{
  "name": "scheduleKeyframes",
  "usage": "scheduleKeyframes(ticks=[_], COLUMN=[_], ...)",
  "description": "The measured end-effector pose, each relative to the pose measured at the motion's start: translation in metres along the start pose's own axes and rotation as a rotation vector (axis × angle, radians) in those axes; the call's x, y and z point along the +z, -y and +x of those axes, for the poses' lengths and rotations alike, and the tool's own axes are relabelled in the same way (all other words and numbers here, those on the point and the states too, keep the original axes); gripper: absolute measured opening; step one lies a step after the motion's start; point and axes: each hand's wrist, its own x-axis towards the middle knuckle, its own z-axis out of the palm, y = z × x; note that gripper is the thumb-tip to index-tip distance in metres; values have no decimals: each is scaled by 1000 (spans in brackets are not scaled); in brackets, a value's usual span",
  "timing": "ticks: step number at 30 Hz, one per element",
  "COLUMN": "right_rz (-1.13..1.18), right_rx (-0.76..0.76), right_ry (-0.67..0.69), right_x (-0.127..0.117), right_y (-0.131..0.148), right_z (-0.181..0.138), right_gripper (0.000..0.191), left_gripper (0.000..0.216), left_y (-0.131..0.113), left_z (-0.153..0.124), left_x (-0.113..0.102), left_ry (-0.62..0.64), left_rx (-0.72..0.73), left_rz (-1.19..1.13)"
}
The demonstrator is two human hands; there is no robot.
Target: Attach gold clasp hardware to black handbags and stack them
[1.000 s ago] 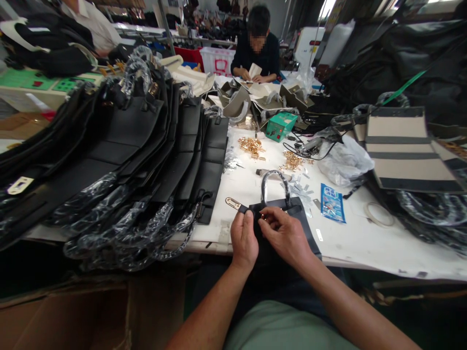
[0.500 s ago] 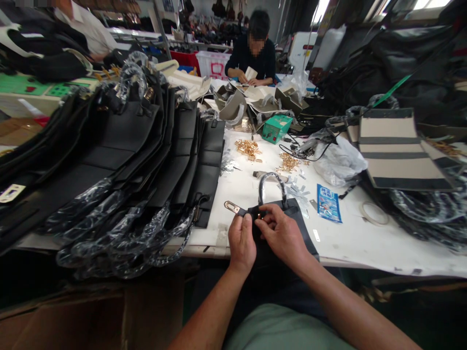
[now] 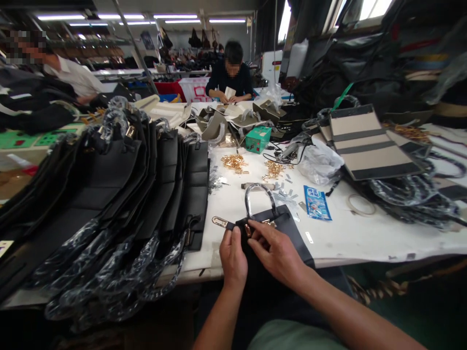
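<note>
A black handbag panel (image 3: pixel 292 228) lies at the table's front edge, its plastic-wrapped handle (image 3: pixel 260 190) standing up. My left hand (image 3: pixel 234 257) is closed around a black strap of this bag, thumb on top. A gold slotted plate (image 3: pixel 220 222) at the strap's tip sticks out to the left. My right hand (image 3: pixel 279 250) lies over the bag, its thumb and fingers closed at a small gold metal fitting (image 3: pixel 248 230) beside the strap. More gold hardware (image 3: pixel 269 222) shows partly behind the right fingers.
Stacked black bag panels (image 3: pixel 116 165) fill the left side. Piles of gold fittings (image 3: pixel 233 163), a green box (image 3: pixel 258 139), a blue packet (image 3: pixel 317 202), a tape ring (image 3: pixel 361 204) and a plastic bag (image 3: pixel 321 158) lie beyond. Beige-lined panels (image 3: pixel 359 131) stand right. A co-worker (image 3: pixel 231 73) sits opposite.
The camera view has tilted up and swung a little right. Both hands keep their places on the bag, and the gold fitting at my right fingertips shows more plainly.
</note>
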Motion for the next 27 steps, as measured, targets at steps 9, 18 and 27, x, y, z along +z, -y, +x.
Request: scheduleKeyframes(ticks=[9,18,27], right_rz=[-202,340,1059], right_rx=[79,336,623], right_ry=[-96,-260,-319], right_x=[-61,-50,-61], right_y=[-57,-69,-80], right_z=[1,12,16], right_gripper=[50,24,48], left_gripper=[40,43,49], left_y=[5,-6,-21], left_z=[12,6,8], left_x=[-3,2,-13], left_ry=[-79,100,280], left_rx=[-113,-75,-236], left_rz=[-86,32,-52])
